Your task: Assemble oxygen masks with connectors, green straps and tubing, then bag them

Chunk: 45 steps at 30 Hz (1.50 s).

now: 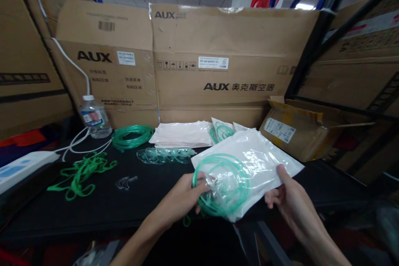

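Note:
My left hand (187, 193) is closed on a coil of clear green tubing (245, 178), with crinkled clear plastic bunched at its middle. That coil overlaps the left part of a white pouch (264, 153) with a glossy clear face; I cannot tell how much of it lies inside. On the pouch's right edge, my right hand (288, 197) grips with the thumb on top and the fingers below. Just beyond the pouch are more packed pouches with green tubing (222, 130). A row of nested clear green plastic masks (166, 155) lies behind my left hand.
A stack of white pouches (182, 134), a green tubing coil (132, 136) and a water bottle (94, 118) stand along the back. Green straps (82, 174), a small clear plastic piece (125, 182) and a power strip (26, 166) lie left. An open carton (299, 126) sits right.

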{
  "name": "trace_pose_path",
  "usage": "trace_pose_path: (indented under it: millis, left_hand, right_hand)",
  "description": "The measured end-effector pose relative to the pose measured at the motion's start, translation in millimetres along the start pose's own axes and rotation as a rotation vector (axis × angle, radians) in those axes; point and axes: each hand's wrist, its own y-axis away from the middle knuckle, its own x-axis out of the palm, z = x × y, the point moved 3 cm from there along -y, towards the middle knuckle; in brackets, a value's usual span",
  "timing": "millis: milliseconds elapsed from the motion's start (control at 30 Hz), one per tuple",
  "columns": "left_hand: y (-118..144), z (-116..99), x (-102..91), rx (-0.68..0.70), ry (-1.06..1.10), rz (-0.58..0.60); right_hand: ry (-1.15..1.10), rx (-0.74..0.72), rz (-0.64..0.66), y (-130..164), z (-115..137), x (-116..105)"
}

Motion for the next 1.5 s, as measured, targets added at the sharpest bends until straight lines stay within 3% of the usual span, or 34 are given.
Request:
trace_pose_path:
  millis: [200,300,400,533,733,833,933,1067,1167,1233,1300,1400,1500]
  left_hand:
    - [15.1,12.3,-47.7,-0.101,-0.004,-0.119]
    - [14.0,17.1,-61.5,-0.139,-0.129,-0.153]
    - [15.4,13.8,-65.3,-0.127,-0.393,-0.272]
    - [21.8,-0.5,-60.0,-0.027,-0.784,-0.524]
    - [15.5,-8.5,-53.9,0.025,-0.891,-0.557]
    - [10.5,-8.1,-57.3,0.073,-0.896,-0.608]
    - [7.0,-3.2,-60.2,0.15,-0.871,-0.663]
    - [3.9,5.2,-61.0,0.196,-0.795,-0.706]
    - [2.1,6.2,-60.0,0.211,-0.765,-0.716]
    - [1.3,5.2,-59.1,0.224,-0.761,-0.708]
    - [1.0,4.6,-58.8,0.235,-0.764,-0.701]
    - [1.0,5.1,-59.4,0.245,-0.776,-0.699]
    - [0.4,6.2,-60.0,0.239,-0.784,-0.685]
  right_hand:
    - [-0.156,-0.172,-0.219,-22.2,20.7,-27.0]
    - [-0.241,-0.203,-0.216,-32.4,36.4,-18.2]
    - [-0.312,-0.153,-0.096,-36.0,48.5,15.2]
    - [-0.315,-0.043,0.158,-40.3,45.6,79.5]
    - [-0.267,0.096,0.405,-66.6,20.2,169.7]
    - [-0.234,0.144,0.481,-72.7,12.7,193.9]
    - [-0.177,0.144,0.518,-63.2,8.6,187.7]
    - [-0.075,0.012,0.505,-42.7,14.7,151.0]
    - [0.247,-0.409,0.438,-35.4,36.7,143.1]
    - [0.548,-0.736,0.414,-31.4,51.7,161.1]
    - [0.752,-0.883,0.498,-30.4,57.1,194.4]
    - [0.898,-0.877,0.644,-37.4,48.4,251.4]
    - [1.076,-0.761,0.739,-55.5,21.4,297.5]
